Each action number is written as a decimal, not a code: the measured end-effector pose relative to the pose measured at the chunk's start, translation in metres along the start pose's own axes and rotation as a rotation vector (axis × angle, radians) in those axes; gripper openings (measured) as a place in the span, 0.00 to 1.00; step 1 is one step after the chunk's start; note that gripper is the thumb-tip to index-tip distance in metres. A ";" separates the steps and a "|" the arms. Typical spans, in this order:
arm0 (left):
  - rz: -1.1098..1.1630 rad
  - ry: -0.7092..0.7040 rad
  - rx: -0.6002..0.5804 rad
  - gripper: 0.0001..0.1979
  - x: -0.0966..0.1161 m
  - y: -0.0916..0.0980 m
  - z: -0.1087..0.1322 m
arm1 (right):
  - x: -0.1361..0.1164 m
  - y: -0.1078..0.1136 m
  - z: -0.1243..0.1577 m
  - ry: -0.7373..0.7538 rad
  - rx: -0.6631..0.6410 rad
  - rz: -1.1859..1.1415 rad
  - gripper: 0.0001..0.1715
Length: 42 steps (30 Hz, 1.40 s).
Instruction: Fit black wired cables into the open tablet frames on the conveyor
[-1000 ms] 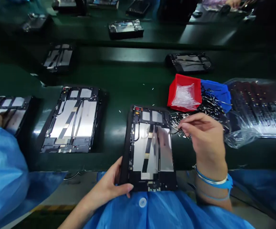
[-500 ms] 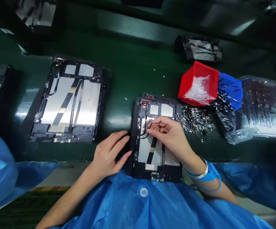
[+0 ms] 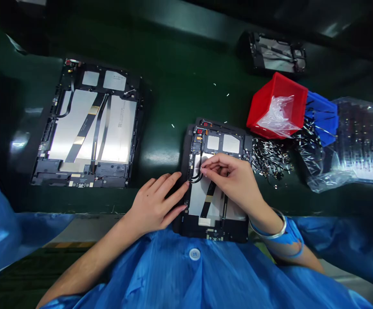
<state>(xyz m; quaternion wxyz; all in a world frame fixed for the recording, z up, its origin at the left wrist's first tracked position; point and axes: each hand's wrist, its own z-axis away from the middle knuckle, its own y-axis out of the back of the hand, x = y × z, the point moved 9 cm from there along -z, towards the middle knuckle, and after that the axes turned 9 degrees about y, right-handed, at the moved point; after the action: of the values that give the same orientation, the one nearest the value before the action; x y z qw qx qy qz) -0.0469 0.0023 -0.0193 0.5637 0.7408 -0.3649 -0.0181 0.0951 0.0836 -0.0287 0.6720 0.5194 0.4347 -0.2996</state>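
On a green tabletop (image 3: 173, 86), an open tablet chassis (image 3: 215, 231) lies directly before the person. The right hand (image 3: 231, 178), fingertips together, pinches a thin black cable (image 3: 196, 176) at the chassis's upper left. The left hand (image 3: 156, 206), fingers spread apart, touches its left edge. A heap of small cable parts (image 3: 270, 159) lies just right of it, beside a red bin (image 3: 278, 107). Another open tablet chassis (image 3: 86, 128) lies to the left.

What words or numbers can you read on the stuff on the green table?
Tiny print on the silver battery of the open tablet farther left: too small to read.
Markings on the circuit board of the tablet under the hands: too small to read.
Nothing else shows readable words.
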 end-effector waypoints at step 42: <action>-0.114 -0.100 -0.120 0.24 0.010 -0.011 -0.010 | -0.010 0.004 -0.027 0.048 -0.197 0.450 0.04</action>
<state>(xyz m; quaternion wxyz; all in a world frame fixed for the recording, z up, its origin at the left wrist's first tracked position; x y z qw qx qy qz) -0.0298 0.0063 -0.0211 0.5863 0.7235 -0.3478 -0.1088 0.0862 0.1103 -0.0205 0.7587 0.5419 0.3511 -0.0860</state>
